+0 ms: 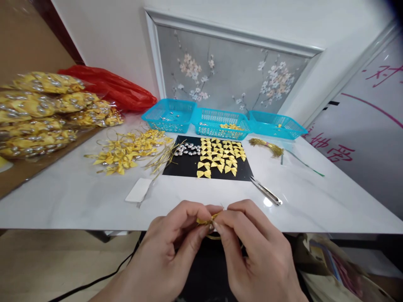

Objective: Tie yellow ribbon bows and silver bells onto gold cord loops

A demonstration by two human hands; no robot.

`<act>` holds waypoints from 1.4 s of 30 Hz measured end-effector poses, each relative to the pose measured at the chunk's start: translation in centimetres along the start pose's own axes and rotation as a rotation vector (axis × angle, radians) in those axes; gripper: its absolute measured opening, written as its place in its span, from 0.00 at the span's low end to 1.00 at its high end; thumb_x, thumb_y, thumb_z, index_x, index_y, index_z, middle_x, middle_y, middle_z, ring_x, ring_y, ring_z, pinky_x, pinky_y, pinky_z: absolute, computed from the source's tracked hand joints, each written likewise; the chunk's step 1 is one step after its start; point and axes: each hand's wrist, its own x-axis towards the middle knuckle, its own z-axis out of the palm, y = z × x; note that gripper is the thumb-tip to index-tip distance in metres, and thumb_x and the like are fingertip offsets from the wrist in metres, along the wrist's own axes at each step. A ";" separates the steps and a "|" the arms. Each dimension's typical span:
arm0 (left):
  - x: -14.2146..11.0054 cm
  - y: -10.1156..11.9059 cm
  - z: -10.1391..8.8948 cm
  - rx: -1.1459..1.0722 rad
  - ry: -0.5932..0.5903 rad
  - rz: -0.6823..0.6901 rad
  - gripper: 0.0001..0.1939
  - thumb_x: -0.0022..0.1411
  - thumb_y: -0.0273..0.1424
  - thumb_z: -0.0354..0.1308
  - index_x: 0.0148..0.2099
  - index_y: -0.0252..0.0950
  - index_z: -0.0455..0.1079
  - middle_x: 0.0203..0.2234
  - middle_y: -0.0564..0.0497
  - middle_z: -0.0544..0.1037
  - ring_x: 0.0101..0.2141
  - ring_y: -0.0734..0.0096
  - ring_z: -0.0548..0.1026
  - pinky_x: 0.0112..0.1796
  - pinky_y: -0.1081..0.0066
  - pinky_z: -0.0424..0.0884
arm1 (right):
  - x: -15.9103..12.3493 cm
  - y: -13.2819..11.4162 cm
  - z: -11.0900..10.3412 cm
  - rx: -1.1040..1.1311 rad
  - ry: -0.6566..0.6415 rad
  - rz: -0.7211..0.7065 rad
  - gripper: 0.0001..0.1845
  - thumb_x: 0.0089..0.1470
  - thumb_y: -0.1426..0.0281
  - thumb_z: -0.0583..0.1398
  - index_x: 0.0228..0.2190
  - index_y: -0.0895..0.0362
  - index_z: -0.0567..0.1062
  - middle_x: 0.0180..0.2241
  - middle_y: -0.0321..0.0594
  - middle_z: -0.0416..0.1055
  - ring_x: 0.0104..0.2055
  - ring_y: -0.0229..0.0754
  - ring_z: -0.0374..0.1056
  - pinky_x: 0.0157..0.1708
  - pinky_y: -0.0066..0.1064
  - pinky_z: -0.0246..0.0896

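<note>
At the table's front edge my left hand [179, 247] and my right hand [252, 243] meet, each in a closed pinch. Between their fingertips is a small yellow bow [201, 221], mostly covered by the fingers. A loop of gold cord [214, 237] hangs just under it. Beyond my hands, a black mat [185, 170] carries rows of yellow bows [217, 157] and a cluster of silver beads [188, 149]. A pair of metal snips [266, 191] lies to the right of the mat.
Three blue baskets [220, 133] stand along the wall. Finished-looking bows with cords [126, 153] are heaped at left, beside loose gold cords [162, 157] and a white card [138, 190]. A gold cord bundle [267, 147] lies right. Bagged bows [37, 109] and a red bag [110, 86] fill the far left.
</note>
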 end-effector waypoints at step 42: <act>-0.2 0.6 0.4 -0.095 0.224 -0.160 0.20 0.66 0.32 0.59 0.60 0.45 0.69 0.51 0.50 0.82 0.48 0.61 0.82 0.45 0.74 0.78 | 1.3 0.1 0.3 0.333 -0.105 0.275 0.09 0.59 0.77 0.58 0.34 0.55 0.77 0.32 0.36 0.71 0.32 0.35 0.69 0.30 0.25 0.65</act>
